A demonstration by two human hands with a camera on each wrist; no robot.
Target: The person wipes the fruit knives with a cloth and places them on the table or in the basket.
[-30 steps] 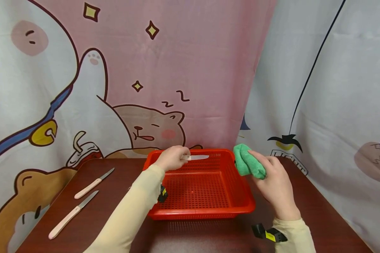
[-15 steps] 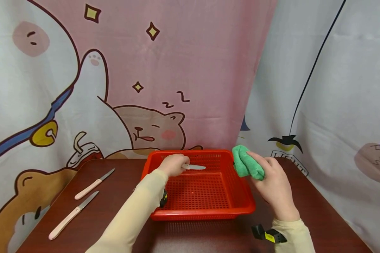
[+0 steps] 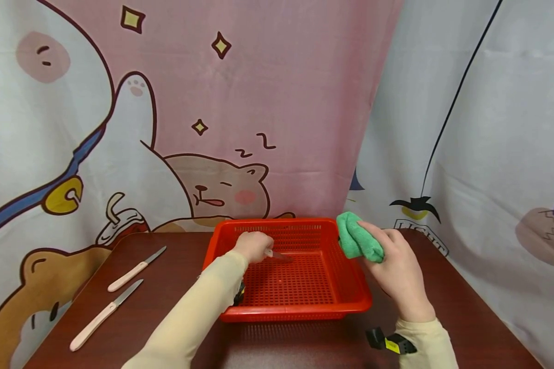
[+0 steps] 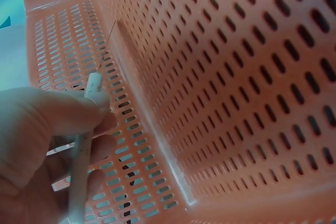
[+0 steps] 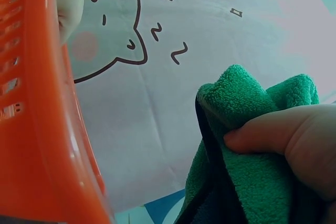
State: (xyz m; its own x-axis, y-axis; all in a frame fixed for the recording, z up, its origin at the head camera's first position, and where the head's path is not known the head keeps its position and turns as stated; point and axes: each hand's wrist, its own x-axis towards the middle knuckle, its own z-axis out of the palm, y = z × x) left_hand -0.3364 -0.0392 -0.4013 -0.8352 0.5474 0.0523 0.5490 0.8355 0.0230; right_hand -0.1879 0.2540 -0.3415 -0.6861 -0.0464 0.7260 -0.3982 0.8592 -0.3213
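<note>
Inside the red plastic basket (image 3: 304, 307), my left hand (image 3: 254, 247) grips a knife (image 4: 81, 166) by its pale handle. The blade points right in the head view and looks thin, seen almost edge-on in the left wrist view. Whether the knife touches the basket floor I cannot tell. To the right of the basket, my right hand (image 3: 399, 266) holds a folded green cloth (image 3: 357, 238) above the table, thumb pressed on its near face in the right wrist view. The cloth has a dark edge.
Two more knives with pale handles lie on the dark table's left side: a farther knife (image 3: 128, 277) and a nearer knife (image 3: 97, 325), blades pointing away. A printed curtain (image 3: 304, 128) hangs directly behind the table (image 3: 295, 348).
My left hand has lowered the knife from the basket's far rim down into the basket, slightly nearer to me. The right hand with the green cloth has barely moved.
</note>
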